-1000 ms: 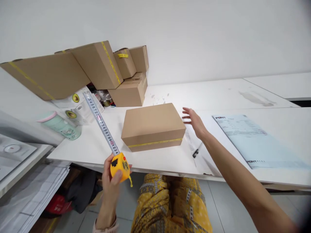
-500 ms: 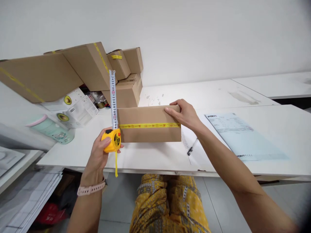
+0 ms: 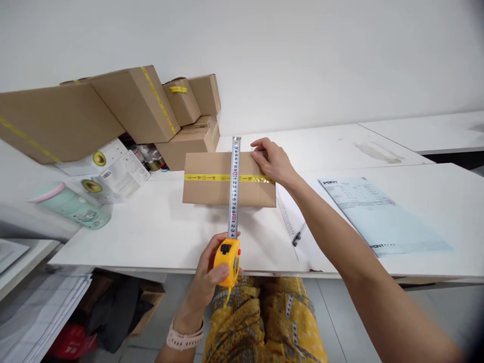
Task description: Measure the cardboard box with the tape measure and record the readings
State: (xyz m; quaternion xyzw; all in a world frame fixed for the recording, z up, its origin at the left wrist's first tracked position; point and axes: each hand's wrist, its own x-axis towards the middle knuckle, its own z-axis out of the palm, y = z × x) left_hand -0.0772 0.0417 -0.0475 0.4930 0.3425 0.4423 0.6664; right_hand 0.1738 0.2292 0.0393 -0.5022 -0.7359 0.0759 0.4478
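Note:
A brown cardboard box (image 3: 206, 189) with a yellow tape strip stands on its side on the white table (image 3: 159, 237). My right hand (image 3: 273, 161) grips its upper right corner. My left hand (image 3: 212, 275) is closed round a yellow tape measure (image 3: 227, 255) at the table's front edge. Its blade (image 3: 235, 186) runs straight up across the box's front face, past the top edge.
Several taped cardboard boxes (image 3: 124, 108) are stacked at the back left above white avocado-print packets (image 3: 109, 171) and a mint green bottle (image 3: 70, 206). A pen (image 3: 297, 238) and a blue sheet (image 3: 378, 214) lie to the right. My yellow patterned trousers (image 3: 264, 322) show below the table.
My right hand tipped the box up onto its side and pushed it back. My left hand swung the tape measure from the left to the box's middle, blade now upright across it.

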